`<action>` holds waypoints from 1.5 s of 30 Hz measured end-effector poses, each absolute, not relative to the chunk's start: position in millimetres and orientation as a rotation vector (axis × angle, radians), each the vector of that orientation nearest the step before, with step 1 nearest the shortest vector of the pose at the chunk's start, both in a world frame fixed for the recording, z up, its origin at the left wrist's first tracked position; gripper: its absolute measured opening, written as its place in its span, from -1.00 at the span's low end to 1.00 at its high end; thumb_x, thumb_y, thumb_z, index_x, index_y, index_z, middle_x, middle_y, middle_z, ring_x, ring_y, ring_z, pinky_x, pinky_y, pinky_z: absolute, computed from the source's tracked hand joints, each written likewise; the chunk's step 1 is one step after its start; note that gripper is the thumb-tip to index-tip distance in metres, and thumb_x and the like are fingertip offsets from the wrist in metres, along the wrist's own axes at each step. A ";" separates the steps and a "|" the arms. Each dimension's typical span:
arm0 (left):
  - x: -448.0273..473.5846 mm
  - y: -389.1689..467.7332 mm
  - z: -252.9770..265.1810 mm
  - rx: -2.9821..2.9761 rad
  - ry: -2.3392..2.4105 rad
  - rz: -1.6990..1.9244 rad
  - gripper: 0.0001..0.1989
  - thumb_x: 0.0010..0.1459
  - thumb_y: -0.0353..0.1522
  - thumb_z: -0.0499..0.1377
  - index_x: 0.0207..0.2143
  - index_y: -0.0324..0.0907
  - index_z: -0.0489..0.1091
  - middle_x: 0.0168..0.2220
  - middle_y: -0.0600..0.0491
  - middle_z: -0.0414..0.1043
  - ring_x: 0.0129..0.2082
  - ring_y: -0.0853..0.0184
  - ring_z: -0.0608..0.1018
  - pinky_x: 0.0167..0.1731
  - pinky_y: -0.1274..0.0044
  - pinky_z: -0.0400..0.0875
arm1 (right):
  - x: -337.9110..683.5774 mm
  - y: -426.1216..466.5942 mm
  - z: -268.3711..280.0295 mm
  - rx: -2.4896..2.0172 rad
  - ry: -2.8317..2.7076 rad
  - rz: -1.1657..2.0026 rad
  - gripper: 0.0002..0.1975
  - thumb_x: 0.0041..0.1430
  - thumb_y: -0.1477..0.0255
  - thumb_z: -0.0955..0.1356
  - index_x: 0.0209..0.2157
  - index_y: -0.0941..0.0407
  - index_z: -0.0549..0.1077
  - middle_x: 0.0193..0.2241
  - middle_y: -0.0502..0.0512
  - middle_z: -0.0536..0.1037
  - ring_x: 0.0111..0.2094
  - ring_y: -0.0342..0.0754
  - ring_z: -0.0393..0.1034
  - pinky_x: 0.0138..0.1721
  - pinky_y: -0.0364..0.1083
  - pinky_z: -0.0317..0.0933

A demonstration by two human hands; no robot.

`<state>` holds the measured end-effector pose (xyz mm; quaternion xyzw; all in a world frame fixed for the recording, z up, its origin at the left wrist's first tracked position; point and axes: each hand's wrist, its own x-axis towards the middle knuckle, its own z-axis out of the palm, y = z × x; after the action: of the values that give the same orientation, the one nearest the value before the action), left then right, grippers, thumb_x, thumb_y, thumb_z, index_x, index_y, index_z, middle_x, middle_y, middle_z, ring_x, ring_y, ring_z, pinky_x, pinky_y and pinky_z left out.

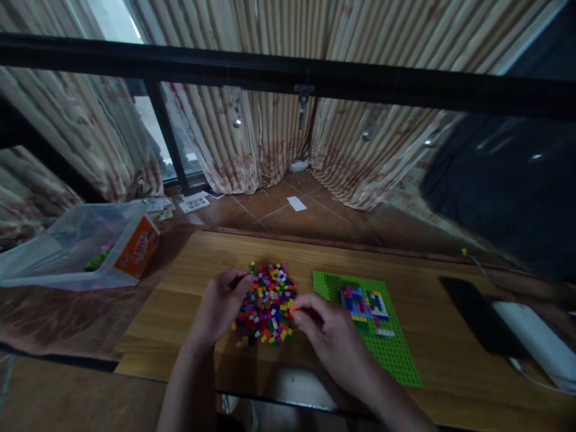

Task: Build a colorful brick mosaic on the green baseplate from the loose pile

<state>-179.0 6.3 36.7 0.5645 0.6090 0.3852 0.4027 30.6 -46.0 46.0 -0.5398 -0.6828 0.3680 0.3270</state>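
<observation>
Tiny bricks (267, 307) heaped on a wooden table (168, 306)

Blocky and many-coloured, they lie loose at lower centre. The right hand (335, 336) pinches an orange piece (294, 310) — the left hand (224, 303) curls its fingers, any hold impossible to tell. Far left, a translucent, orange-labelled bin (74, 237) contains green and pink pieces (96, 260).

Green baseplate (396, 359) partly behind right hand (335, 336)

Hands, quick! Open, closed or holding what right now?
Left hand: at the brick pile; can't tell if open or closed.
Right hand: closed, holding an orange brick.
</observation>
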 end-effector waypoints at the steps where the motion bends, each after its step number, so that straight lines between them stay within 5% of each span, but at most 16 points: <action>1: -168.8 5.6 36.8 1.427 1.502 0.969 -0.74 0.12 -0.21 0.13 -0.41 -0.23 0.45 -0.51 0.12 0.38 -0.47 0.36 0.38 -0.44 0.57 0.23 | 47.7 -49.0 47.6 -1.443 -1.707 1.009 -0.86 0.27 0.36 0.28 -0.30 0.05 0.48 -0.41 -0.03 0.53 -0.38 -0.12 0.41 -0.33 -0.14 0.24; 9: -66.7 -9.0 27.0 1.527 1.159 0.841 -0.81 0.17 -0.31 0.12 -0.41 -0.21 0.44 -0.47 0.09 0.42 -0.43 0.38 0.42 -0.41 0.58 0.26 | 176.8 -37.3 38.4 -1.532 -1.064 0.931 -0.73 -0.07 0.21 0.48 -0.36 0.10 0.59 -0.50 0.02 0.56 -0.51 -0.13 0.36 -0.45 -0.14 0.27; 17: -21.8 -5.1 11.6 1.490 1.312 0.876 -0.78 0.17 -0.32 0.12 -0.21 -0.23 0.49 -0.32 0.01 0.53 -0.32 0.31 0.51 -0.29 0.52 0.33 | 181.5 -39.8 10.3 -1.440 -0.998 1.097 -0.64 -0.05 0.12 0.49 -0.30 0.09 0.61 -0.53 0.02 0.56 -0.55 -0.15 0.39 -0.50 -0.14 0.34; 28: -5.3 1.2 3.9 1.533 1.311 0.865 -0.81 0.19 -0.31 0.10 -0.26 -0.18 0.49 -0.32 0.06 0.55 -0.34 0.34 0.52 -0.32 0.54 0.36 | 194.5 -40.5 1.2 -1.457 -0.944 1.081 -0.64 -0.05 0.14 0.50 -0.25 0.06 0.61 -0.40 0.07 0.62 -0.47 -0.08 0.47 -0.39 -0.06 0.43; 35: -4.8 1.1 1.7 1.558 1.364 0.854 -0.81 0.19 -0.33 0.10 -0.25 -0.16 0.49 -0.31 0.07 0.56 -0.37 0.34 0.52 -0.33 0.54 0.36 | 185.8 -39.3 -8.6 -1.497 -1.337 0.733 -0.78 0.10 0.16 0.42 -0.29 -0.05 0.64 -0.16 0.09 0.54 -0.07 0.05 0.41 -0.02 0.05 0.31; 45: -0.4 -3.8 1.0 1.495 1.302 0.815 -0.78 0.20 -0.30 0.11 -0.19 -0.13 0.51 -0.27 0.03 0.58 -0.34 0.30 0.55 -0.30 0.52 0.41 | 175.8 -27.0 -22.1 -1.468 -1.298 0.820 -0.78 0.01 0.14 0.47 -0.33 -0.07 0.65 0.10 0.12 0.42 0.15 0.18 0.25 0.17 0.26 0.09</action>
<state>-0.4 -3.8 1.0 0.6122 0.5334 0.3340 0.4786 175.8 -27.0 -22.1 -0.6036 -0.5335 0.3373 0.4871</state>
